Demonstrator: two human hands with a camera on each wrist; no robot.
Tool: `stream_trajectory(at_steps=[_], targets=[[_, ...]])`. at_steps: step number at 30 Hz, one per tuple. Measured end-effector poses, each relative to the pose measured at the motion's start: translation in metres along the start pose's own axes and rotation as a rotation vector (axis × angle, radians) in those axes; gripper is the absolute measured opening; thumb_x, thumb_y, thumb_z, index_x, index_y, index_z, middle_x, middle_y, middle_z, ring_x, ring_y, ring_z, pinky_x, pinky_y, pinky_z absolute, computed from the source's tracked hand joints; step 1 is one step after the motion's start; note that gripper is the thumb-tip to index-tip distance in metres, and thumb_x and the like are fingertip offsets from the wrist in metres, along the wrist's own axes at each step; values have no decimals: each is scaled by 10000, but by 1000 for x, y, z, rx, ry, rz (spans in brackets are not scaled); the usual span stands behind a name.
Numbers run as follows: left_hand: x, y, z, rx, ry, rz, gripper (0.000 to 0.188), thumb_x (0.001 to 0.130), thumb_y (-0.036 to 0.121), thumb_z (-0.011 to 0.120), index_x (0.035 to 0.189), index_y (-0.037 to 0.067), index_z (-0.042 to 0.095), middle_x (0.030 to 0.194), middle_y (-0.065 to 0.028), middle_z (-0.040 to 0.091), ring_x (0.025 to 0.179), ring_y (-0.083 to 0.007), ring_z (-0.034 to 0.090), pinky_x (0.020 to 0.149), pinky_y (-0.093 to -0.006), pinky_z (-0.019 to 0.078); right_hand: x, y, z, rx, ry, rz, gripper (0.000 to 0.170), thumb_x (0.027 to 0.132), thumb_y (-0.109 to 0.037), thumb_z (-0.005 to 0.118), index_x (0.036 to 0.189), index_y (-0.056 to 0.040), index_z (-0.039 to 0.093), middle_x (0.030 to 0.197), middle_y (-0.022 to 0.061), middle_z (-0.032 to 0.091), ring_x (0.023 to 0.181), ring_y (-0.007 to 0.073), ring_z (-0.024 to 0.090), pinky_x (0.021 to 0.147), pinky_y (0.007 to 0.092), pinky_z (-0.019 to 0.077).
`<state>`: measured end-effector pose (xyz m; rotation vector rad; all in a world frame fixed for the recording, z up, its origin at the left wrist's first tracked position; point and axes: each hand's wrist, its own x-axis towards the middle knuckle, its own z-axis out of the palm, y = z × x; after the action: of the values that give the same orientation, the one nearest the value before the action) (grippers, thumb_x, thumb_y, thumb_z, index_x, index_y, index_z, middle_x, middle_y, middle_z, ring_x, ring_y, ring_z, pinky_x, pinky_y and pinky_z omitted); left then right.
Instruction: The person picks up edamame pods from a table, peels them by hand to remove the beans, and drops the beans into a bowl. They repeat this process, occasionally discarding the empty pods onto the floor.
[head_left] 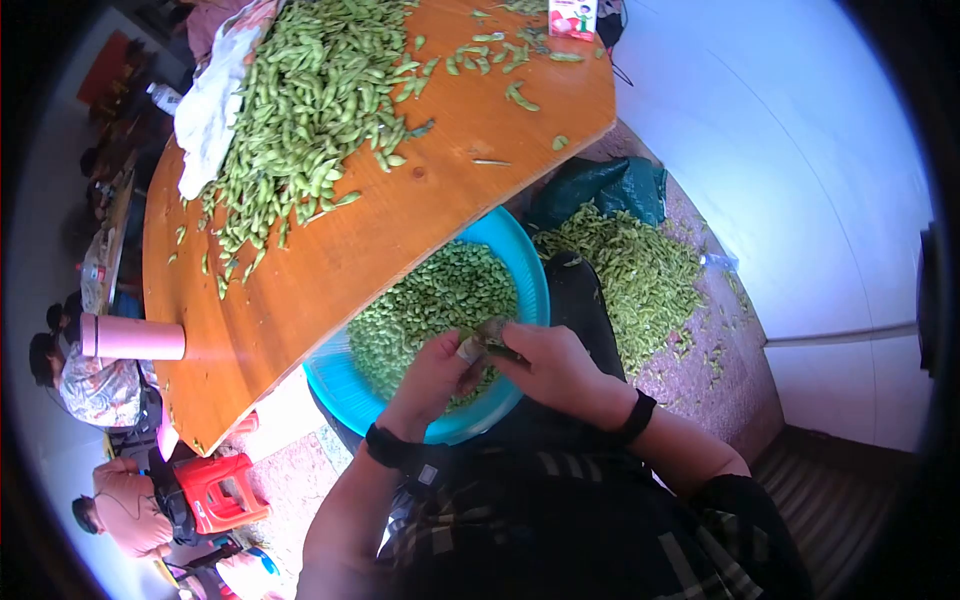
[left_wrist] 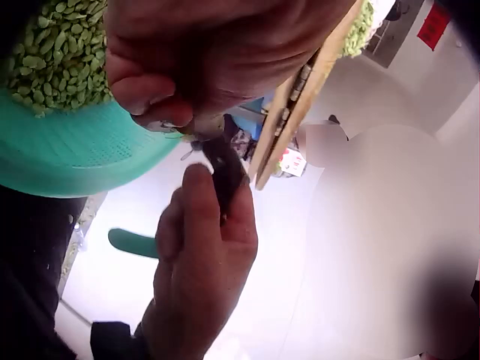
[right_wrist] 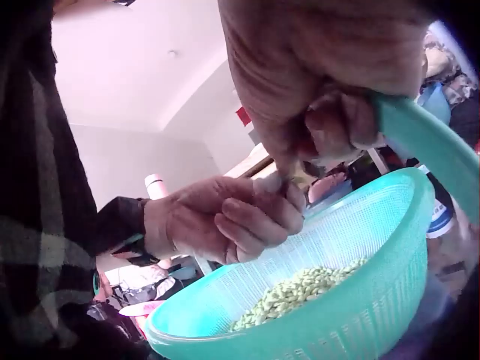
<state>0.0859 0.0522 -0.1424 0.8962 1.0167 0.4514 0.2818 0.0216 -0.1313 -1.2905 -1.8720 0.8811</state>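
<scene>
Both hands meet over a blue-green basket [head_left: 537,290] of shelled green beans [head_left: 425,305]. The right hand [head_left: 565,372] curls round a tool whose teal handle [left_wrist: 133,243] sticks out past the palm; its dark part [left_wrist: 225,169] points at the left fingers. The left hand [head_left: 428,378], thumb and fingers pinched together, is close against the right fingertips. Something pale covers a left digit [right_wrist: 268,184]. Whatever small thing lies between the left fingertips is mostly hidden. In the right wrist view the basket [right_wrist: 375,311] is below both hands.
A wooden table [head_left: 420,215] bears a heap of green pods [head_left: 310,110], a white cloth [head_left: 208,130], a pink cup [head_left: 135,337] and a small carton [head_left: 573,18]. More pods [head_left: 645,280] lie on the floor by a dark green bag [head_left: 610,190]. People and a red stool [head_left: 220,492] are at left.
</scene>
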Motion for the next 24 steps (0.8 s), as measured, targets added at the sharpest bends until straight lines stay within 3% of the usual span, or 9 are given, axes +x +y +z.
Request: stream_trajectory(at_steps=[8, 11, 13, 15, 16, 18, 21, 23, 24], targets=[[-21, -4, 3, -73, -190, 42, 308, 992, 392, 507, 981, 86, 542, 723, 53, 450, 595, -48, 381, 514, -196, 297, -6, -23, 3, 222, -74, 62, 161, 873, -131, 650, 974, -19, 594, 836, 192, 611, 774, 376, 623, 647, 381, 500], [-23, 3, 6, -262, -358, -69, 281, 1010, 352, 472, 1026, 81, 545, 754, 50, 434, 610, -50, 362, 515, -200, 294, -10, -32, -3, 301, -37, 14, 242, 880, -116, 652, 1092, -7, 610, 890, 149, 651, 790, 256, 660, 690, 331, 513], [-4, -3, 7, -302, -503, -35, 254, 1008, 294, 457, 1051, 63, 551, 759, 46, 415, 607, -58, 337, 513, -209, 284, -15, -27, -15, 482, -72, 250, 315, 870, -98, 657, 1163, 7, 605, 955, 93, 669, 852, 142, 641, 725, 290, 516], [15, 7, 25, 140, -742, 259, 256, 988, 250, 461, 1083, 26, 543, 821, -2, 531, 661, -84, 487, 549, -215, 389, -20, -22, -46, 507, -109, 277, 276, 850, -79, 670, 1102, 18, 615, 938, 43, 660, 836, 108, 624, 718, 259, 510], [18, 18, 38, 148, -729, 287, 256, 988, 250, 461, 1083, 26, 543, 821, -2, 531, 661, -84, 487, 549, -215, 389, -26, -22, -60, 527, -65, 377, 246, 835, -78, 677, 1058, 13, 624, 903, 37, 659, 812, 104, 622, 697, 252, 502], [16, 39, 66, -389, -676, -218, 278, 967, 225, 475, 1109, -4, 545, 991, -90, 634, 819, -154, 629, 661, -245, 507, -42, -11, -82, 468, 41, 507, 181, 815, -75, 681, 972, 4, 635, 829, 28, 655, 765, 94, 612, 657, 249, 485], [34, 33, 72, 171, -728, 169, 337, 963, 229, 476, 1164, -33, 541, 1109, -160, 646, 937, -224, 672, 738, -290, 556, -69, 25, -104, 12, 201, 457, 114, 811, -74, 654, 894, -4, 619, 677, 4, 578, 561, 68, 494, 481, 244, 363], [23, 49, 64, 300, -447, 34, 326, 942, 237, 521, 1149, -8, 583, 1033, -156, 673, 841, -264, 686, 688, -336, 556, -96, 74, -117, -366, 353, 203, 162, 818, -84, 641, 950, 10, 651, 647, 70, 584, 557, 106, 516, 502, 279, 401], [14, 58, 47, 615, -166, 355, 299, 927, 236, 548, 1114, 11, 605, 991, -161, 676, 824, -294, 681, 686, -359, 553, -103, 72, -121, -368, 360, 188, 162, 818, -84, 641, 950, 10, 651, 647, 70, 584, 557, 106, 516, 502, 279, 401]])
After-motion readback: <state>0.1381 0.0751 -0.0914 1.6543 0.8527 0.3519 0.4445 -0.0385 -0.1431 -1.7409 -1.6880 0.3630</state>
